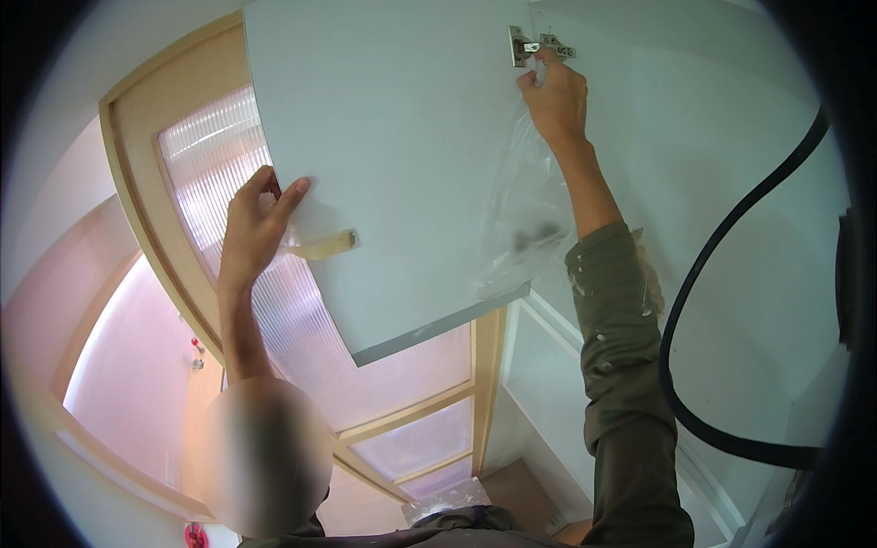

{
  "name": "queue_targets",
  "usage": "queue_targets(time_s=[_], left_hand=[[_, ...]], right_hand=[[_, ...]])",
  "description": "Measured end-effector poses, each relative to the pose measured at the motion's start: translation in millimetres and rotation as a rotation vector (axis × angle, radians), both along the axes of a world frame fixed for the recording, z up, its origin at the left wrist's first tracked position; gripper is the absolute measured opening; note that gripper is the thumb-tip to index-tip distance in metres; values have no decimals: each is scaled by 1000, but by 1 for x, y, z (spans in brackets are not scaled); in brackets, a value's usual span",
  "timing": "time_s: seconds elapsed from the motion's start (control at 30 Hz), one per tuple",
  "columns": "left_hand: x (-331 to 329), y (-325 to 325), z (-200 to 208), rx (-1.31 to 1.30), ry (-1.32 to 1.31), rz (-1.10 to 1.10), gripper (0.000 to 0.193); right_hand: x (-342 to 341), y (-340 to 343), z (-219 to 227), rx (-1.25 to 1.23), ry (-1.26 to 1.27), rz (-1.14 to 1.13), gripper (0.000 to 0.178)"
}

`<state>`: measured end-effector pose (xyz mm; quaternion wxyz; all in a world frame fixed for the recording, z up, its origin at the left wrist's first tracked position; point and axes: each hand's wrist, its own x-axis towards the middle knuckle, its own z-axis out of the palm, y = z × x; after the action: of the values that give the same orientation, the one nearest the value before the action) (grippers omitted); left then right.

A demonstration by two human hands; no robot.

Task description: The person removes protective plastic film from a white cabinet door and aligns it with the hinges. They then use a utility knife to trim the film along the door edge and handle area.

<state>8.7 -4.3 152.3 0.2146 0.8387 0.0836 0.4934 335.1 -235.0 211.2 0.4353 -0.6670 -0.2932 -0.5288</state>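
smooth panel (393, 164): left grip (251, 224) pinches its edge; right grip (559, 100), curled at metal hinge (517, 46), hold unclear.

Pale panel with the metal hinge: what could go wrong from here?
Pinching: the right hand has its fingers right at the metal hinge, so they might get nipped if the pale panel swings.

Jamming: clear plastic film hangs below that hand and could catch in the hinge.

Snagging: the black cable loops close beside the right sleeve and might hook that arm.
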Motion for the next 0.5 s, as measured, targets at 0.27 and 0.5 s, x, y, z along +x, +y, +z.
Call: queue_targets(time_s=[0.27,0.5], left_hand=[[0,-4,0,1,-16,-6,42],[1,-2,-1,29,-31,8,44]], right_hand=[[8,-10,-16,35,-171,205,25],[22,-9,-18,-125,-373,43,20]])
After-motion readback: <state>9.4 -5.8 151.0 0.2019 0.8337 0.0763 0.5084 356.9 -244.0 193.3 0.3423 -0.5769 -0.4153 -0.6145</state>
